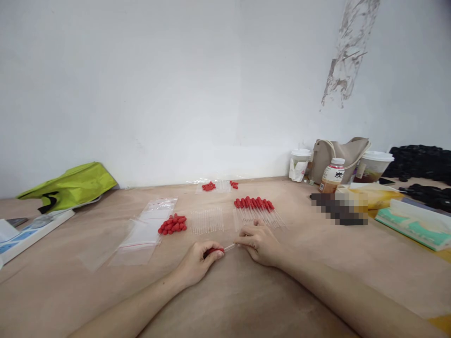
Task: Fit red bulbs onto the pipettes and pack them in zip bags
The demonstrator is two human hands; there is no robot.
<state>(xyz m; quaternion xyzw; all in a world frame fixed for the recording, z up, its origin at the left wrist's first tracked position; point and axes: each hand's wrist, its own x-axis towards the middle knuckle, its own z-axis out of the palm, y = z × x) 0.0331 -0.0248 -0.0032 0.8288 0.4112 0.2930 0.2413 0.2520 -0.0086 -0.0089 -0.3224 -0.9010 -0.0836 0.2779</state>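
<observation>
My left hand [201, 260] pinches a red rubber bulb [213, 251] between thumb and fingers. From the bulb's right end a thin clear dropper tube [229, 247] runs to the fingertips of my right hand [259, 244], which are closed on it. How deep the tube sits in the bulb is hidden. Beyond my left hand lies a pile of loose red bulbs [172, 224]. To its right is a row of bare clear tubes [207, 220]. Several droppers with red bulbs fitted [254, 206] lie side by side just beyond my right hand.
Clear zip bags [146, 227] lie at left, near a power strip [38, 230] and a lime-green bag [73, 185]. More bulbs in plastic [208, 186] are by the wall. Lidded cups [300, 164], a bottle [332, 176], a beige bag [320, 157] and a tissue pack [416, 223] stand right.
</observation>
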